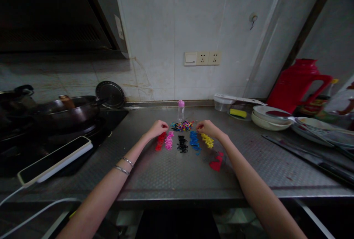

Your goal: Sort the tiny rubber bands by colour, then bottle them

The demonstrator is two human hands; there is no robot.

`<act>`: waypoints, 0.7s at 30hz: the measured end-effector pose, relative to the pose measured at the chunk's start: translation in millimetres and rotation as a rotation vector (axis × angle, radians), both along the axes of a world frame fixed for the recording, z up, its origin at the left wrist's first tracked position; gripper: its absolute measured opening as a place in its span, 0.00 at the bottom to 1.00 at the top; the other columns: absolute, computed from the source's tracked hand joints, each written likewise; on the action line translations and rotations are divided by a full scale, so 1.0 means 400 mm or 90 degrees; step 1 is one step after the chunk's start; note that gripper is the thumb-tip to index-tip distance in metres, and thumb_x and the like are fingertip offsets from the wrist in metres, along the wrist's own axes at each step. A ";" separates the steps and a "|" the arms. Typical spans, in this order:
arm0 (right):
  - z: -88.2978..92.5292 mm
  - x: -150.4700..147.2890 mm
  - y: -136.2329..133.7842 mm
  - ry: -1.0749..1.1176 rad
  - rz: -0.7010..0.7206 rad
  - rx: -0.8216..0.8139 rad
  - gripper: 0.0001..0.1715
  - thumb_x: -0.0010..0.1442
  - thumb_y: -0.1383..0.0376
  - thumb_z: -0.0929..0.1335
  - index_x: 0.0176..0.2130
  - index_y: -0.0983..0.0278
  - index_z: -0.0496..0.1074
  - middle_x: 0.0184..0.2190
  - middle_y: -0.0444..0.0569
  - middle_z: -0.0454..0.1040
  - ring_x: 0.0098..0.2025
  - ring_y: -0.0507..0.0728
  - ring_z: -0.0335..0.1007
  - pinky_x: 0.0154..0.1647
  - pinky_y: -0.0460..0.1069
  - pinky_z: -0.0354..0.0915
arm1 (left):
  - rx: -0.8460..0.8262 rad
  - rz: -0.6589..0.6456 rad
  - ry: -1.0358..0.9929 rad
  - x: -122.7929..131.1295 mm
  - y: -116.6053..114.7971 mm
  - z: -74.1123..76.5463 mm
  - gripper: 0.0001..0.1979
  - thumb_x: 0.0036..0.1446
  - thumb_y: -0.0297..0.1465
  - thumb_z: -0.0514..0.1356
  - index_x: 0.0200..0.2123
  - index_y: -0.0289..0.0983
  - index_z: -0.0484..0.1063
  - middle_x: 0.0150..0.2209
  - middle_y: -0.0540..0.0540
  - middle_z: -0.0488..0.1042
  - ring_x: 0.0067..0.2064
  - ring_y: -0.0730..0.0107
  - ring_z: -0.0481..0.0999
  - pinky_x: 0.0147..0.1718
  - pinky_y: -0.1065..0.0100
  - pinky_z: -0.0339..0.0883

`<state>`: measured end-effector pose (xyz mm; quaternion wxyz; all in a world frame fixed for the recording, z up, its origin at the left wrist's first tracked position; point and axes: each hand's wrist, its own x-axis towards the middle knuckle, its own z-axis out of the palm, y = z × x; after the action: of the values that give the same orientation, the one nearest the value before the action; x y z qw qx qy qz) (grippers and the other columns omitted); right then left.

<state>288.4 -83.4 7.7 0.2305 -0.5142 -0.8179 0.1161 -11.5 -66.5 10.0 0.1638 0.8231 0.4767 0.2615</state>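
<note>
My left hand [158, 128] is closed in a pinch at the top of a row of small red rubber bands [160, 142]. My right hand [208, 127] pinches too, just above the yellow rubber bands [208, 141] and beside the blue ones [195, 142]. Whatever either pinch holds is too small to make out. Pink rubber bands [169, 141] and black rubber bands [182, 144] lie in separate rows between the hands. Behind them is a mixed multicoloured heap of bands [182, 125]. A clear small bottle with a pink cap [181, 109] stands behind the heap.
A red and clear plastic packet [217, 162] lies near my right forearm. At left are a pan [66, 111] on the stove and a phone-like device [55, 159] with a cable. Bowls [271, 118], a yellow sponge [238, 113] and a long dark utensil [304, 157] occupy the right.
</note>
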 end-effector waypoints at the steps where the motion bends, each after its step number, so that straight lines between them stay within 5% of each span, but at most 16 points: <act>1: 0.001 0.005 0.000 0.001 -0.003 0.010 0.09 0.47 0.71 0.65 0.28 0.66 0.75 0.26 0.45 0.75 0.28 0.50 0.67 0.29 0.41 0.59 | 0.007 -0.007 0.014 0.014 0.000 0.002 0.12 0.47 0.28 0.56 0.32 0.31 0.77 0.30 0.44 0.77 0.30 0.71 0.72 0.32 0.72 0.63; 11: -0.007 0.012 -0.004 -0.024 -0.017 0.046 0.10 0.49 0.69 0.64 0.30 0.66 0.75 0.27 0.47 0.75 0.29 0.51 0.68 0.30 0.42 0.60 | 0.085 -0.071 0.227 0.141 -0.002 0.024 0.12 0.49 0.31 0.56 0.37 0.41 0.76 0.36 0.46 0.76 0.36 0.66 0.73 0.33 0.72 0.62; 21: -0.018 0.014 0.005 -0.045 -0.037 0.045 0.10 0.50 0.68 0.65 0.32 0.64 0.76 0.29 0.47 0.76 0.29 0.50 0.68 0.29 0.42 0.59 | 0.072 -0.039 0.233 0.155 0.019 0.006 0.10 0.49 0.31 0.57 0.34 0.41 0.77 0.35 0.47 0.77 0.36 0.67 0.74 0.33 0.73 0.62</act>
<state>294.0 -81.4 0.6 0.2225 -0.5330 -0.8140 0.0621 50.4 -58.9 12.3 0.0355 0.8791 0.4575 0.1287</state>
